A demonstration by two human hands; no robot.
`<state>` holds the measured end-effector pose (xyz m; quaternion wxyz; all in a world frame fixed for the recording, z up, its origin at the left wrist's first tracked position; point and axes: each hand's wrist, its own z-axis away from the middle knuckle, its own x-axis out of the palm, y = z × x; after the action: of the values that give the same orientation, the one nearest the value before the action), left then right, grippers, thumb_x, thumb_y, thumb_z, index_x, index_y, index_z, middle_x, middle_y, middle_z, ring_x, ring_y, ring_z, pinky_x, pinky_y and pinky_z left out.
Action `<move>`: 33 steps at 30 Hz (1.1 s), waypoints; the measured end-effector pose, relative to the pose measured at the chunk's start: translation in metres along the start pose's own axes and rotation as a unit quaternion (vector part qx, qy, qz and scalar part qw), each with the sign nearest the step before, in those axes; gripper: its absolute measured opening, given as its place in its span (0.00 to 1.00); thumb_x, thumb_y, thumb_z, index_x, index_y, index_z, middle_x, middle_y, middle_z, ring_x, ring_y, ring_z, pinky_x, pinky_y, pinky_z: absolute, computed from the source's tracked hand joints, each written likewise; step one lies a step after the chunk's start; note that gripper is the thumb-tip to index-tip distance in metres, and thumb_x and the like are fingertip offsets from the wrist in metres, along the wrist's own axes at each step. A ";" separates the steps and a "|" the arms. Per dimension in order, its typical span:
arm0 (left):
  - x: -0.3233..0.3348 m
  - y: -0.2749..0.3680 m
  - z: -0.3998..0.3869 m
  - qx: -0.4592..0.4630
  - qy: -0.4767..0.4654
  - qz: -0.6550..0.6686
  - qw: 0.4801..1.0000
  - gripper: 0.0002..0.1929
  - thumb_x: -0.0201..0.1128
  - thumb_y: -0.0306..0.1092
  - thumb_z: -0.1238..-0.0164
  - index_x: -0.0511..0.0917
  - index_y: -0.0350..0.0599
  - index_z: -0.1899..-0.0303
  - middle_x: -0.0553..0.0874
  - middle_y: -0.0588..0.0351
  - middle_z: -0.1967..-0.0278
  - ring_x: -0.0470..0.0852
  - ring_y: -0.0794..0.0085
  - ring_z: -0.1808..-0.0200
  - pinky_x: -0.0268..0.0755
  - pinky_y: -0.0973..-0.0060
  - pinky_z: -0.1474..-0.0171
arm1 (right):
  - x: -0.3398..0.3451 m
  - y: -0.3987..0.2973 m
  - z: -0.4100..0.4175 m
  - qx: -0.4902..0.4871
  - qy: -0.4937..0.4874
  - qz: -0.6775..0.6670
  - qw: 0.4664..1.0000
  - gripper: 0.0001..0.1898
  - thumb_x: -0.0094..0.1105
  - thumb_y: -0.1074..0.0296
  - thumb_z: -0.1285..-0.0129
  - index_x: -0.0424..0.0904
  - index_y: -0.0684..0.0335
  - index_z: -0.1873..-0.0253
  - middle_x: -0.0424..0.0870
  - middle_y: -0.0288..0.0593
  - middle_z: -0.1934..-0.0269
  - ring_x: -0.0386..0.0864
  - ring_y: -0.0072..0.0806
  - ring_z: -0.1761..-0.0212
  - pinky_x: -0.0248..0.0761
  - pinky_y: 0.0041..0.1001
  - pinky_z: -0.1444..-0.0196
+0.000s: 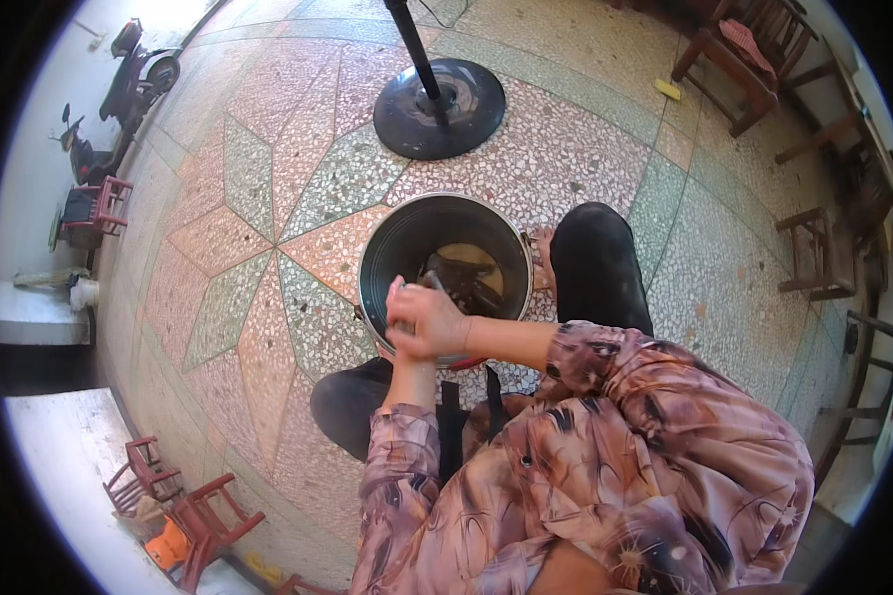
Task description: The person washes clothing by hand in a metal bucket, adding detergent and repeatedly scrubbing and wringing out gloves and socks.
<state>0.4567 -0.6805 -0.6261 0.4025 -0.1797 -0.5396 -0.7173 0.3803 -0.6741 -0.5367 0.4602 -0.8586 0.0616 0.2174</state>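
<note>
A deep metal pot [372,260] stands on the floor between my knees. Brownish liquid [484,258] covers its bottom, and dark, elongated pieces [472,290] lie in it; what they are I cannot tell. Over the pot's near left rim, my right hand [433,321] is bent across my left hand [411,358], with its fingers curled. Most of the left hand is hidden beneath it. A small dark greenish patch [405,326] shows between the fingers, too blurred to identify. The hands are close together, slightly blurred.
Beyond the pot stands a round black pedestal base [476,97] with an upright pole. My bare foot [544,256] is just right of the pot. Wooden chairs [737,71] line the right, with a yellow object [667,90] nearby. Red chairs [208,520] and a motor scooter [123,104] are at left.
</note>
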 end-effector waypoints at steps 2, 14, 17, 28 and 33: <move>0.005 -0.009 -0.007 -0.094 -0.013 0.041 0.995 0.17 0.45 0.45 0.33 0.75 0.45 0.53 0.80 0.57 0.59 0.78 0.65 0.53 0.71 0.68 0.49 | 0.001 0.034 -0.001 0.132 0.062 0.000 0.989 0.08 0.58 0.62 0.51 0.75 0.59 0.72 0.77 0.45 0.71 0.77 0.43 0.64 0.71 0.38 0.62; -0.061 -0.017 -0.036 -0.079 -0.243 0.080 0.964 0.17 0.42 0.43 0.35 0.74 0.44 0.56 0.78 0.52 0.57 0.77 0.63 0.54 0.69 0.66 0.47 | 0.019 0.039 0.009 0.153 0.114 0.008 0.982 0.07 0.54 0.63 0.47 0.73 0.60 0.71 0.77 0.50 0.72 0.77 0.48 0.68 0.71 0.40 0.66; 0.042 -0.012 0.008 -0.180 0.108 -0.108 0.972 0.17 0.39 0.42 0.32 0.74 0.43 0.56 0.79 0.52 0.56 0.78 0.64 0.52 0.69 0.66 0.47 | 0.001 0.090 0.015 0.269 0.097 0.070 0.956 0.06 0.54 0.64 0.47 0.73 0.60 0.70 0.77 0.48 0.73 0.77 0.47 0.69 0.72 0.40 0.66; 0.035 -0.002 -0.001 -0.172 0.097 -0.082 0.977 0.11 0.49 0.43 0.34 0.75 0.49 0.62 0.80 0.58 0.65 0.80 0.66 0.60 0.72 0.65 0.55 | -0.006 0.084 0.013 0.248 0.140 0.026 0.958 0.10 0.58 0.61 0.46 0.77 0.62 0.68 0.78 0.51 0.74 0.78 0.47 0.70 0.70 0.37 0.68; 0.042 0.018 0.005 -0.168 0.094 -0.105 0.976 0.09 0.60 0.35 0.41 0.75 0.48 0.59 0.80 0.56 0.65 0.79 0.66 0.61 0.73 0.68 0.58 | -0.022 0.119 0.004 0.374 0.064 -0.110 0.919 0.15 0.57 0.56 0.41 0.77 0.63 0.71 0.76 0.42 0.80 0.76 0.30 0.76 0.68 0.28 0.72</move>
<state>0.4439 -0.6941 -0.5838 0.3378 -0.1191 -0.3866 -0.8498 0.3227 -0.7407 -0.6200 0.7639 -0.6373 0.0725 0.0710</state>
